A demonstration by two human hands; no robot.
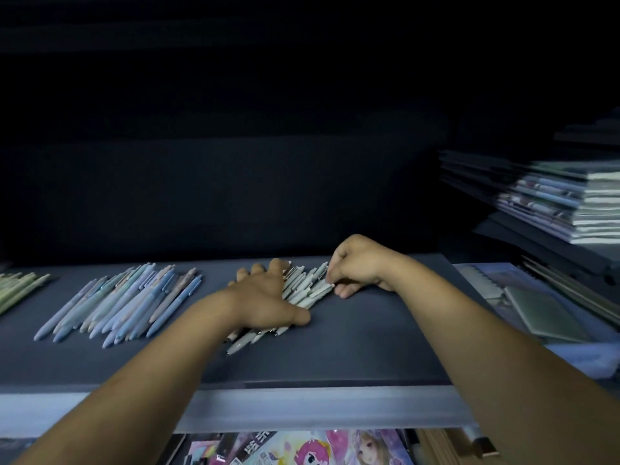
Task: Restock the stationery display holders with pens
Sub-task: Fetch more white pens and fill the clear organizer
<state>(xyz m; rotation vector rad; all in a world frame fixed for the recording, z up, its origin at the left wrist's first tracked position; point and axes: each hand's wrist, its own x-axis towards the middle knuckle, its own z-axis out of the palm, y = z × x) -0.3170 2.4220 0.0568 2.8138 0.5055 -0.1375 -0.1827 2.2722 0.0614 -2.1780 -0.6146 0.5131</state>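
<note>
A pile of pale grey-green pens (302, 285) lies on the dark shelf (352, 347) in the middle. My left hand (265, 298) lies flat on the pile with fingers spread, pressing the pens down. My right hand (355, 266) sits at the pile's right edge, fingers curled, pinching the clip end of one pale pen (320, 290). To the left lies a spread of blue and lilac pens (124, 300), and a few green pens (20, 288) show at the far left edge. No display holder is visible.
Stacked notebooks (570, 203) fill racks at the right, with more flat notebooks (543, 310) below them. Colourful cartoon booklets (302, 448) show under the shelf's front lip (302, 411). The background above the shelf is dark.
</note>
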